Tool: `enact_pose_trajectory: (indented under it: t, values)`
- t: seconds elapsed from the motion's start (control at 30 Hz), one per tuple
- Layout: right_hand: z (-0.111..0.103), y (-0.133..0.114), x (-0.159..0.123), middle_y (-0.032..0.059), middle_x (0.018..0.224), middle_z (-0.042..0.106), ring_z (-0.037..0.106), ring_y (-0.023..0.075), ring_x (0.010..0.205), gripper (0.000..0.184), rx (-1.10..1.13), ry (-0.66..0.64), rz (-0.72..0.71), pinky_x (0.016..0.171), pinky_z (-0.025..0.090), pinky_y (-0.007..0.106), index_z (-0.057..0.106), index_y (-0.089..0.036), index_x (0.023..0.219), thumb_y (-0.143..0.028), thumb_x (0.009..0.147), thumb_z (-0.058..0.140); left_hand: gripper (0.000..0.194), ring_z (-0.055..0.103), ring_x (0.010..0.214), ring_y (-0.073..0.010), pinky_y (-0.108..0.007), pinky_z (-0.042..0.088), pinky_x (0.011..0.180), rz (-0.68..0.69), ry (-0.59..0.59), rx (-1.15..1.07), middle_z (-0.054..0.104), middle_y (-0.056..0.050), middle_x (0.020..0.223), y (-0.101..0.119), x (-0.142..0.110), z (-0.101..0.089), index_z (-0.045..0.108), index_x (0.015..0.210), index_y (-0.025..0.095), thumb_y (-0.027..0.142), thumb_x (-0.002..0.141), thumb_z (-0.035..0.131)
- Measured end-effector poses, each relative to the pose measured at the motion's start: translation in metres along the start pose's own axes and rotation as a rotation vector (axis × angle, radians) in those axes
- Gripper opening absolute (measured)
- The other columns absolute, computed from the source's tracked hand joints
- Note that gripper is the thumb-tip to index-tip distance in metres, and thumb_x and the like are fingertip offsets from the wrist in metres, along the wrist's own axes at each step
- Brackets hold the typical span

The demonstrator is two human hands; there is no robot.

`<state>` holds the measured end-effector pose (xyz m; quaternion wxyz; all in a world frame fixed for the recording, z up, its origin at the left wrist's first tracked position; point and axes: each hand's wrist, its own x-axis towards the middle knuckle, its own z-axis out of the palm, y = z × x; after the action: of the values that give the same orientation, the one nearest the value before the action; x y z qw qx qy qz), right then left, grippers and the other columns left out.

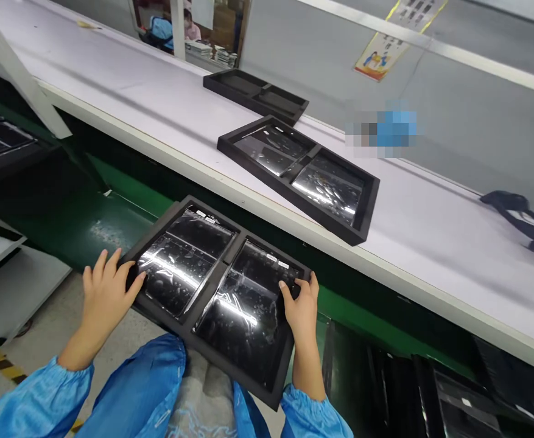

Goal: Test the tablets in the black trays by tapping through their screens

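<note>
A black foam tray [212,286] with two compartments lies tilted in front of me, above my lap. In each compartment rests a dark glossy panel, the left panel [175,261] and the right panel [243,304], under bubbled clear film with small white labels. My left hand [108,292] is at the tray's left edge, fingers spread and in sight, thumb touching the rim. On the right side, my right hand [302,304] grips the rim, thumb on the inner side and fingers bent over the edge.
On the white bench [431,243] sits a second foam tray [303,164] with film-covered panels, and behind it another tray [257,94] without panels. A dark strap-like object [517,213] lies at right. More black panels [458,395] stand below the bench; a slanted post [20,73] rises at left.
</note>
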<state>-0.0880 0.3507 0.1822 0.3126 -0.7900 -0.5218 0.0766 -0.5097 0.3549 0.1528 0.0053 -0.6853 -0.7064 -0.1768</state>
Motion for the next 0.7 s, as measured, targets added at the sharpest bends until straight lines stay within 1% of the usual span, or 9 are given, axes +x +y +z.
enact_pose_trajectory:
  t: [0.13,0.23,0.3,0.4,0.5,0.6,0.7]
  values:
    - [0.001,0.004,0.005,0.0268,0.155,0.028,0.032,0.0394,0.142,0.068,-0.001,0.023,-0.023,0.110,0.034,0.050,0.062,-0.011,0.103,-0.073,0.078,0.049,0.054,0.023,0.146,-0.0412,-0.071,0.023,0.111,-0.076,-0.032,-0.038,0.038,-0.024,0.151,0.012,0.003,0.006,0.059,0.126,0.009,0.047,0.095,0.036]
    - [0.003,0.010,0.012,0.0290,0.153,0.030,0.032,0.0417,0.142,0.077,-0.005,0.047,-0.016,0.110,0.033,0.052,0.062,-0.011,0.100,-0.081,0.072,0.047,0.055,0.022,0.146,-0.0395,-0.072,0.025,0.109,-0.139,-0.068,-0.125,0.036,-0.023,0.153,0.014,0.008,0.013,0.057,0.128,0.011,0.049,0.093,0.040]
    - [0.003,0.013,0.016,0.0302,0.152,0.030,0.031,0.0424,0.142,0.081,-0.018,0.033,-0.011,0.110,0.033,0.053,0.062,-0.011,0.100,-0.085,0.069,0.047,0.053,0.024,0.146,-0.0382,-0.073,0.025,0.109,-0.169,-0.075,-0.174,0.037,-0.022,0.153,0.014,0.011,0.013,0.057,0.127,0.012,0.048,0.092,0.041]
    - [0.003,0.017,0.022,0.0323,0.152,0.030,0.029,0.0426,0.143,0.085,-0.035,0.009,-0.015,0.109,0.033,0.054,0.062,-0.011,0.099,-0.088,0.066,0.046,0.048,0.030,0.144,-0.0364,-0.072,0.026,0.109,-0.188,-0.068,-0.196,0.044,-0.020,0.149,0.014,0.012,0.009,0.060,0.122,0.013,0.045,0.095,0.038]
    - [0.003,0.020,0.025,0.0343,0.150,0.031,0.026,0.0430,0.145,0.087,-0.043,0.007,-0.016,0.108,0.034,0.054,0.061,-0.012,0.097,-0.091,0.063,0.046,0.044,0.028,0.145,-0.0362,-0.073,0.020,0.112,-0.175,-0.035,-0.149,0.045,-0.018,0.148,0.017,0.010,0.006,0.063,0.119,0.015,0.041,0.096,0.036]
    - [0.003,0.022,0.027,0.0346,0.149,0.032,0.026,0.0433,0.145,0.085,-0.036,0.013,-0.025,0.110,0.033,0.055,0.060,-0.014,0.094,-0.091,0.062,0.047,0.044,0.021,0.148,-0.0364,-0.071,0.017,0.114,-0.118,0.008,-0.080,0.035,-0.017,0.156,0.021,0.011,0.005,0.064,0.122,0.016,0.041,0.096,0.038]
    - [0.003,0.024,0.026,0.0329,0.149,0.033,0.028,0.0435,0.144,0.083,-0.008,0.022,-0.040,0.112,0.030,0.055,0.060,-0.014,0.094,-0.091,0.063,0.049,0.044,0.018,0.149,-0.0352,-0.069,0.018,0.115,-0.020,0.009,-0.063,0.027,-0.016,0.159,0.023,0.023,0.003,0.063,0.124,0.015,0.040,0.096,0.039]
